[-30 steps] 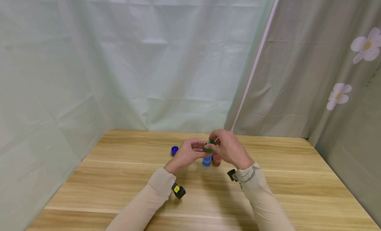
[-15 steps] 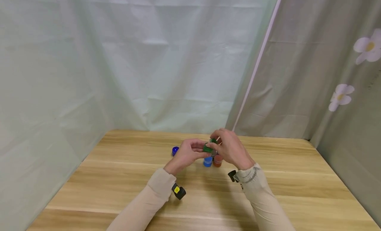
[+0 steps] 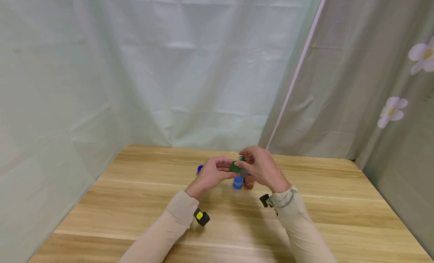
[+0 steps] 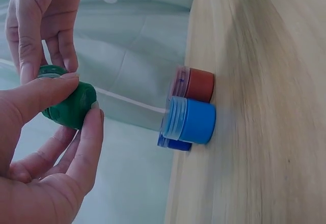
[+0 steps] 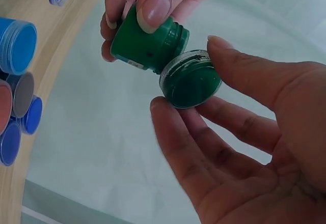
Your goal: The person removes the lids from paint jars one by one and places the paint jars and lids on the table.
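My left hand (image 3: pixel 211 174) holds a small green paint jar (image 5: pixel 145 40) between thumb and fingers, above the table. The jar is tilted, and its threaded neck shows in the right wrist view. With thumb and fingertips my right hand (image 3: pixel 264 168) pinches the jar's round lid (image 5: pixel 191 84), which is off the neck and tilted right beside the jar's mouth. The lid's green inner face is turned to the right wrist camera. In the left wrist view, the left thumb and the jar hide most of the lid.
Below the hands stand a light blue jar (image 3: pixel 238 182), a red-brown jar (image 3: pixel 249 182) and a grey-topped jar (image 5: pixel 23 94), with dark blue jars (image 5: pixel 33 114) close by. Another dark blue jar (image 3: pixel 200 168) stands left of them. Curtains (image 3: pixel 210 67) hang behind the wooden table (image 3: pixel 135 202).
The green jar and its lid have drawn slightly apart, and the jar has tipped in my left hand. Both arms stay nearly in place; the head view has shifted a little.
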Action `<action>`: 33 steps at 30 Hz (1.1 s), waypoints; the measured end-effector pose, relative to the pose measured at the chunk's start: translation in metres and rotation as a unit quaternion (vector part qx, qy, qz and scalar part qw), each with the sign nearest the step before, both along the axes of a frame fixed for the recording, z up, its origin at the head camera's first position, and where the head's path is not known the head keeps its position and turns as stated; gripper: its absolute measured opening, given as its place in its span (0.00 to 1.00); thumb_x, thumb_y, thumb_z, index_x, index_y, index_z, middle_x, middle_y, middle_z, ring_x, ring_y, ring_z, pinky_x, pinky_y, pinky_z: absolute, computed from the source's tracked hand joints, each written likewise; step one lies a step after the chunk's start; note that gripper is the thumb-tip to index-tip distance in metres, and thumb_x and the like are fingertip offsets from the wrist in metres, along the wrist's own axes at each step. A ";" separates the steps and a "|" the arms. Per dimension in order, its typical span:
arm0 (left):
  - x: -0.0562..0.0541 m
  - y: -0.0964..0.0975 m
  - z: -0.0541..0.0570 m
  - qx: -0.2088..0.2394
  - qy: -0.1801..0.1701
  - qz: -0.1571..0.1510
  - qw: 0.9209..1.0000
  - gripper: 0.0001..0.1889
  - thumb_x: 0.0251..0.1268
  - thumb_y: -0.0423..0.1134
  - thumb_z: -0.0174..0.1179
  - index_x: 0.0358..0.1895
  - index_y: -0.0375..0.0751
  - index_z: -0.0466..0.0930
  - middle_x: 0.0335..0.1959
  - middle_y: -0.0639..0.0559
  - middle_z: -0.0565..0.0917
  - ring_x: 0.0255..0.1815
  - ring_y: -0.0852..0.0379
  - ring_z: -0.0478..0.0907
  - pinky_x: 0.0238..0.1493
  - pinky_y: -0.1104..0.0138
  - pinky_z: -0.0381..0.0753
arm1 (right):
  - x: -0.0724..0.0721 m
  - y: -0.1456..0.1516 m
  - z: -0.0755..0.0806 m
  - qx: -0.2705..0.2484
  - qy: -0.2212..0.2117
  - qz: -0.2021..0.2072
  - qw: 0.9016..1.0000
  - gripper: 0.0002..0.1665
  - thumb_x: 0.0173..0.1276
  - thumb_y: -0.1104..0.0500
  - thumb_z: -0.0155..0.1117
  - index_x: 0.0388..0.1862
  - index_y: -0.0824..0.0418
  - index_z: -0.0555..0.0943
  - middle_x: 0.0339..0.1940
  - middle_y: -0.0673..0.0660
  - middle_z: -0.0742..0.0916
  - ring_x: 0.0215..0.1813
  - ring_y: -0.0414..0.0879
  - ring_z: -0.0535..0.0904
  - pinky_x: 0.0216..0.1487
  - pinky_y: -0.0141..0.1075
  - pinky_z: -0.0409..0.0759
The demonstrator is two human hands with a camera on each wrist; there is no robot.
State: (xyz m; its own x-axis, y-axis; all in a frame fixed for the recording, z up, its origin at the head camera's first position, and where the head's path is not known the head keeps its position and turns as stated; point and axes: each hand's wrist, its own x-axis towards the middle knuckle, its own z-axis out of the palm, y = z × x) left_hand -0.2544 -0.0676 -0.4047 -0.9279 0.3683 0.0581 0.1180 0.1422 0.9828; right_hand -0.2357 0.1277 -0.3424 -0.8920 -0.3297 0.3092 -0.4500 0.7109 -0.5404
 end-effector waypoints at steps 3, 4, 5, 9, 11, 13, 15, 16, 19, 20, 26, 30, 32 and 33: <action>0.001 -0.002 0.000 -0.005 0.002 0.006 1.000 0.19 0.62 0.39 0.73 0.55 0.44 0.84 0.51 0.48 0.88 0.49 0.56 0.86 0.53 0.62 0.87 | 0.000 0.000 0.000 -0.006 -0.001 0.009 1.000 0.20 0.67 0.54 0.73 0.53 0.63 0.86 0.44 0.55 0.87 0.43 0.46 0.87 0.46 0.39 0.88; 0.001 -0.003 -0.001 -0.007 0.004 0.008 1.000 0.19 0.62 0.40 0.73 0.55 0.44 0.84 0.51 0.48 0.88 0.49 0.55 0.86 0.54 0.62 0.86 | 0.000 0.000 0.000 -0.009 -0.003 0.012 1.000 0.19 0.67 0.54 0.74 0.53 0.63 0.86 0.44 0.55 0.87 0.43 0.46 0.87 0.46 0.39 0.88; 0.001 -0.004 -0.001 -0.007 0.007 0.009 1.000 0.19 0.62 0.40 0.74 0.55 0.44 0.84 0.51 0.48 0.88 0.50 0.55 0.86 0.54 0.62 0.86 | 0.000 0.000 -0.001 -0.011 -0.006 0.014 1.000 0.19 0.67 0.54 0.74 0.52 0.63 0.86 0.44 0.56 0.87 0.43 0.46 0.87 0.47 0.39 0.88; 0.000 -0.007 -0.004 -0.005 0.019 0.011 1.000 0.18 0.62 0.39 0.73 0.55 0.42 0.84 0.51 0.47 0.88 0.50 0.53 0.86 0.53 0.62 0.86 | 0.000 0.000 -0.002 -0.016 -0.026 0.013 0.999 0.18 0.65 0.57 0.75 0.51 0.62 0.86 0.44 0.56 0.89 0.44 0.46 0.88 0.47 0.40 0.88; 0.000 -0.010 -0.006 -0.006 0.022 0.013 1.000 0.18 0.62 0.38 0.73 0.55 0.42 0.84 0.51 0.46 0.88 0.50 0.52 0.86 0.53 0.63 0.86 | 0.000 0.000 -0.002 -0.023 -0.046 0.010 0.999 0.17 0.65 0.59 0.75 0.51 0.62 0.85 0.44 0.56 0.90 0.45 0.46 0.88 0.47 0.41 0.88; 0.000 -0.013 -0.008 -0.010 0.023 0.019 1.000 0.18 0.61 0.38 0.73 0.54 0.42 0.85 0.51 0.46 0.88 0.49 0.53 0.86 0.52 0.63 0.87 | 0.000 -0.001 -0.003 -0.029 -0.065 0.010 0.997 0.17 0.64 0.60 0.76 0.51 0.61 0.85 0.44 0.56 0.90 0.45 0.46 0.88 0.48 0.41 0.88; 0.001 -0.018 -0.009 -0.014 0.021 0.026 0.999 0.18 0.61 0.38 0.74 0.54 0.42 0.84 0.51 0.47 0.88 0.49 0.53 0.86 0.52 0.63 0.87 | 0.000 -0.002 -0.003 -0.035 -0.082 0.013 0.996 0.17 0.64 0.62 0.76 0.51 0.61 0.84 0.44 0.56 0.90 0.47 0.46 0.88 0.49 0.42 0.88; 0.001 -0.020 -0.010 -0.014 0.020 0.028 0.999 0.18 0.61 0.38 0.74 0.54 0.42 0.84 0.51 0.46 0.88 0.49 0.53 0.86 0.53 0.63 0.86 | -0.001 -0.003 -0.004 -0.037 -0.089 0.015 0.995 0.17 0.64 0.62 0.76 0.51 0.61 0.84 0.44 0.56 0.90 0.47 0.46 0.88 0.49 0.42 0.88; 0.004 -0.026 -0.009 -0.016 0.020 0.034 0.999 0.19 0.61 0.38 0.74 0.55 0.42 0.84 0.51 0.46 0.88 0.49 0.53 0.86 0.53 0.62 0.86 | -0.001 -0.006 -0.005 -0.037 -0.097 0.019 0.994 0.18 0.63 0.63 0.76 0.52 0.62 0.84 0.44 0.55 0.90 0.47 0.46 0.88 0.50 0.42 0.88; 0.004 -0.027 -0.008 -0.019 0.020 0.036 0.999 0.19 0.60 0.39 0.74 0.55 0.42 0.84 0.51 0.46 0.88 0.50 0.53 0.85 0.53 0.62 0.86 | -0.001 -0.007 -0.005 -0.035 -0.096 0.018 0.995 0.18 0.63 0.62 0.76 0.52 0.62 0.84 0.44 0.55 0.90 0.47 0.46 0.88 0.51 0.42 0.88; 0.008 -0.034 -0.003 -0.041 0.044 0.050 0.997 0.17 0.58 0.40 0.76 0.51 0.44 0.86 0.48 0.48 0.88 0.47 0.54 0.84 0.49 0.64 0.85 | -0.002 -0.011 -0.008 -0.035 -0.086 0.013 0.996 0.18 0.63 0.58 0.77 0.50 0.61 0.86 0.40 0.52 0.91 0.43 0.42 0.88 0.47 0.40 0.88; 0.010 -0.036 0.000 -0.051 0.048 0.066 0.995 0.17 0.58 0.39 0.76 0.50 0.44 0.87 0.46 0.48 0.88 0.45 0.54 0.82 0.46 0.66 0.83 | -0.004 -0.015 -0.012 -0.037 -0.078 0.024 0.996 0.18 0.63 0.57 0.77 0.50 0.61 0.86 0.38 0.52 0.90 0.39 0.41 0.86 0.44 0.38 0.87; 0.011 -0.038 0.000 -0.060 0.049 0.080 0.994 0.16 0.58 0.39 0.76 0.50 0.44 0.88 0.45 0.49 0.88 0.44 0.54 0.82 0.45 0.66 0.83 | -0.005 -0.017 -0.015 -0.044 -0.078 0.033 0.995 0.18 0.63 0.57 0.77 0.50 0.62 0.86 0.38 0.52 0.90 0.39 0.41 0.86 0.43 0.37 0.87; 0.012 -0.038 0.000 -0.063 0.048 0.087 0.993 0.16 0.58 0.39 0.76 0.49 0.44 0.88 0.45 0.49 0.88 0.44 0.55 0.81 0.44 0.67 0.82 | -0.006 -0.018 -0.016 -0.051 -0.080 0.037 0.995 0.18 0.63 0.57 0.77 0.50 0.62 0.86 0.38 0.52 0.90 0.39 0.41 0.86 0.44 0.37 0.87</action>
